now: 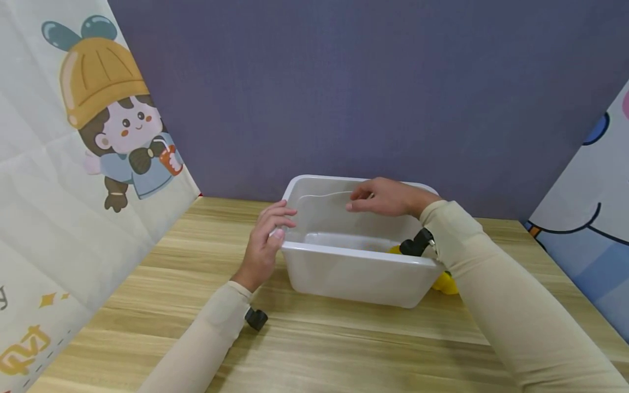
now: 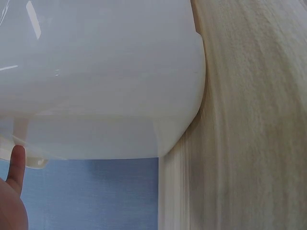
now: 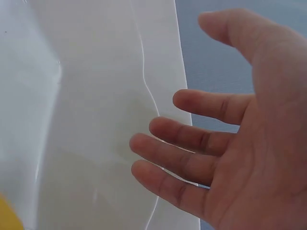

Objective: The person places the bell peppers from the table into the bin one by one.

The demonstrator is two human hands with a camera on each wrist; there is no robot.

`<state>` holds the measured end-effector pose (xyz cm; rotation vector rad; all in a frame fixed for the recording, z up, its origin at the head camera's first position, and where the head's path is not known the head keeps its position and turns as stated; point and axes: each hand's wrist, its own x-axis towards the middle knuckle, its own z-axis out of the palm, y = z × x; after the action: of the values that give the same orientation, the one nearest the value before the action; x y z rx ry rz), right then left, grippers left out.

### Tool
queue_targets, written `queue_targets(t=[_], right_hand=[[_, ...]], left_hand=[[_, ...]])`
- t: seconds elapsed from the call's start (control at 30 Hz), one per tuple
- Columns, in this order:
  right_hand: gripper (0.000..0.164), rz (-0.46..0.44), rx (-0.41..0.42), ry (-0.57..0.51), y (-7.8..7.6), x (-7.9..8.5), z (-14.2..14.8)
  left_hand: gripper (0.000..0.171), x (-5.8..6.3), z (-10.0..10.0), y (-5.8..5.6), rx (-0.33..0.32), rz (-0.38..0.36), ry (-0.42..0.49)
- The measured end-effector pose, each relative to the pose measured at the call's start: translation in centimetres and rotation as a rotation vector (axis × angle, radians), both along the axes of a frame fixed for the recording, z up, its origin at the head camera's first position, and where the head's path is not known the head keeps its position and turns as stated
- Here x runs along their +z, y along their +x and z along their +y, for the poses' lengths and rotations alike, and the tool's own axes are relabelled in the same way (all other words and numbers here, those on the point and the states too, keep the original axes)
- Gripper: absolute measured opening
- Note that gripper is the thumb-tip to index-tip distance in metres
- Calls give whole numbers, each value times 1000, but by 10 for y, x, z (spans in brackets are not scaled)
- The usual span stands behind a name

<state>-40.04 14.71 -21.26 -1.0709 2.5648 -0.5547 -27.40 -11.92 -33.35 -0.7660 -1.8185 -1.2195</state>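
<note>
A light grey plastic bin (image 1: 354, 275) stands upright on the table. My left hand (image 1: 265, 240) rests at its left end, the fingers fairly straight and reaching over the rim. The left wrist view shows one straight finger (image 2: 17, 163) against the bin's outer wall (image 2: 96, 72). Over the bin's far right part hovers my right hand (image 1: 385, 197); its fingers are relaxed and spread, with nothing held, as the right wrist view shows. Inside the bin, a yellow thing (image 1: 395, 249) is mostly hidden behind the front rim and the right wrist's black camera.
Another yellow thing (image 1: 445, 284) with a bit of green lies beside the bin's right end, partly covered by the right sleeve. A blue-grey wall (image 1: 363, 87) rises close behind the bin. Printed cartoon sheets (image 1: 64, 240) hang at both sides of the wooden table (image 1: 314, 355).
</note>
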Motion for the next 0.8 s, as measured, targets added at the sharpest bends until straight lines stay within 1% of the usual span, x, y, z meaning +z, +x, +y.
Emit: queue_targets(t=[0.1, 0.2, 0.33, 0.5, 0.63, 0.8], right_hand=[[56, -10, -7, -8, 3, 0, 0], [55, -27, -10, -12, 6, 0, -1], [56, -48, -14, -16, 11, 3, -1], [60, -35, -19, -19, 17, 5, -2], [60, -38, -20, -13, 18, 7, -2], [56, -32, -27, -13, 19, 9, -4]], left_hand=[[26, 4, 2, 6, -6, 8, 9], [25, 5, 1, 8, -14, 13, 15], [26, -1, -4, 6, -15, 12, 6], [28, -7, -11, 3, -43, 8, 4], [28, -9, -13, 2, -45, 4, 3], [28, -9, -13, 3, -36, -4, -4]])
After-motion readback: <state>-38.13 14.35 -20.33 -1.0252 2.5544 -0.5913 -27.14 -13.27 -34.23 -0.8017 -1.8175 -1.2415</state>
